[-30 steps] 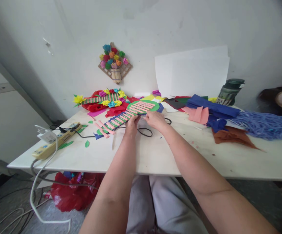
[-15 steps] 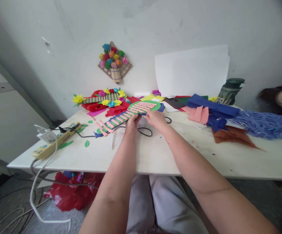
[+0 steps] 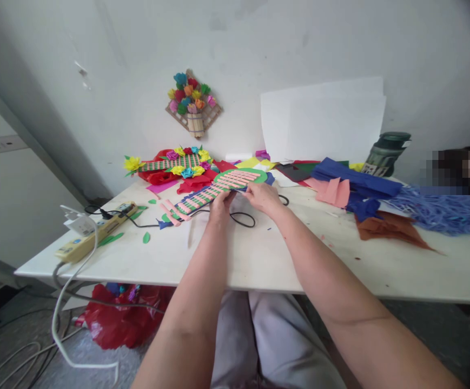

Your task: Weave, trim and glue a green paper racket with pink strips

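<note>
A guitar-shaped craft (image 3: 206, 199) lies slantwise on the table, green with pale pink rolled strips laid across it. Dark blue paper (image 3: 271, 178) shows beneath and around its edge. My left hand (image 3: 220, 204) is closed at the craft's near edge, thumb by the rim and the other fingers mostly hidden. Just to the right, my right hand (image 3: 262, 195) pinches at the blue edge below the round green end. Whether it grips the blue paper alone or the craft with it, I cannot tell. A black cable (image 3: 243, 219) loops on the table below the hands.
On the left is a power strip (image 3: 97, 233) with a white charger (image 3: 79, 223). A flower-trimmed craft (image 3: 173, 163) lies behind. To the right are blue folded paper (image 3: 356, 179), pink paper (image 3: 332, 192), blue shredded strands (image 3: 441, 209), brown paper (image 3: 392, 229) and a dark green bottle (image 3: 388, 153).
The view has shifted slightly. Both hands stay at the craft's near edge with almost the same grip, and the craft lies as before.
</note>
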Motion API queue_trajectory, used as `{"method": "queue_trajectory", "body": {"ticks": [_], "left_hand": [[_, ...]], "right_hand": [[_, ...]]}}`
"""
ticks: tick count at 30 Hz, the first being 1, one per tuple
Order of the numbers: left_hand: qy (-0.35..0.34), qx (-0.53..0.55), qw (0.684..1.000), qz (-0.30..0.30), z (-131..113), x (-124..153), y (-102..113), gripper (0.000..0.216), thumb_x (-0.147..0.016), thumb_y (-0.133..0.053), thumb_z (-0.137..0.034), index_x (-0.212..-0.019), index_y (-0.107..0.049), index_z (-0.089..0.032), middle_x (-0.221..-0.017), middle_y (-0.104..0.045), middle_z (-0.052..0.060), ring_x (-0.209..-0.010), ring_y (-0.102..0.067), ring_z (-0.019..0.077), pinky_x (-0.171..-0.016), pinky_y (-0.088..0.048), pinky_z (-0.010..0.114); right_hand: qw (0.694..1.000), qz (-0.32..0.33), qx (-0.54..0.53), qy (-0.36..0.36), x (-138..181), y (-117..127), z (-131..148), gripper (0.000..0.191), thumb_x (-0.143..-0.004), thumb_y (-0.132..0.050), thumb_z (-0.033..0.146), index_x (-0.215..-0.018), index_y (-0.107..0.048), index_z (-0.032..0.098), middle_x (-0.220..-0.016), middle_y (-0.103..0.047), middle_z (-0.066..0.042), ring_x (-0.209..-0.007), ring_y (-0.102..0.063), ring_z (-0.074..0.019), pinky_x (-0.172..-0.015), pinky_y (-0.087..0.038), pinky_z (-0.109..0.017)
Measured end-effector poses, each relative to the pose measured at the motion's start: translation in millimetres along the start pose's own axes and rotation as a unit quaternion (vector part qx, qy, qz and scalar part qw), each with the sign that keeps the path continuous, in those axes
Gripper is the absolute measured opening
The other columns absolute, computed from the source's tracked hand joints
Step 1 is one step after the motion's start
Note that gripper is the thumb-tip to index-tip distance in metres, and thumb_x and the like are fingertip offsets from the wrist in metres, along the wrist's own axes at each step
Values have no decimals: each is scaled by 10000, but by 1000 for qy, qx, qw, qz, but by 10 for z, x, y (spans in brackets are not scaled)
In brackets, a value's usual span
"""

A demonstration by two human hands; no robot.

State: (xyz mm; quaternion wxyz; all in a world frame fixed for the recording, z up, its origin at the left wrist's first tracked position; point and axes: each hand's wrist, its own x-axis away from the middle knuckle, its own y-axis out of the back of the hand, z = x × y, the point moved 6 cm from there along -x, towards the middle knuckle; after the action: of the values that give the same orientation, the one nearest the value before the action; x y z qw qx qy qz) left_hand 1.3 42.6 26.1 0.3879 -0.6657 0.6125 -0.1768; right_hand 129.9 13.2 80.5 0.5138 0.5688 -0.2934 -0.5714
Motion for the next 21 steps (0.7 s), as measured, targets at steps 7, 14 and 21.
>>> {"method": "queue_trajectory", "body": {"ticks": [7,14,21], "left_hand": [[-1,-2,1000,0,-6,7,-15,369,-574,-563,-58,-925,-604,-169,-969,-639,38,-1011,-556,216,-887,-446,404],[-24,-25,999,16,5,22,-12,380,-572,-597,-80,-937,-602,-184,-979,-641,36,-991,-568,218,-872,-450,396],[-45,-5,999,-10,-98,-22,28,428,-597,-584,-73,-1000,-587,-215,-1027,-631,18,-1043,-549,214,-897,-449,395]], "right_hand": [[1000,0,-6,-6,-5,-14,-13,248,-838,-430,355,-939,-599,204,-921,-657,-71,-883,-577,-209,-731,-398,-292],[997,29,-48,-52,-35,-88,-55,262,-809,-454,394,-869,-627,207,-909,-663,-67,-854,-588,-203,-677,-410,-277],[986,132,-102,-9,-45,-207,-170,247,-780,-493,381,-828,-628,180,-625,-650,-13,-624,-577,-133,-562,-393,-219]]}}
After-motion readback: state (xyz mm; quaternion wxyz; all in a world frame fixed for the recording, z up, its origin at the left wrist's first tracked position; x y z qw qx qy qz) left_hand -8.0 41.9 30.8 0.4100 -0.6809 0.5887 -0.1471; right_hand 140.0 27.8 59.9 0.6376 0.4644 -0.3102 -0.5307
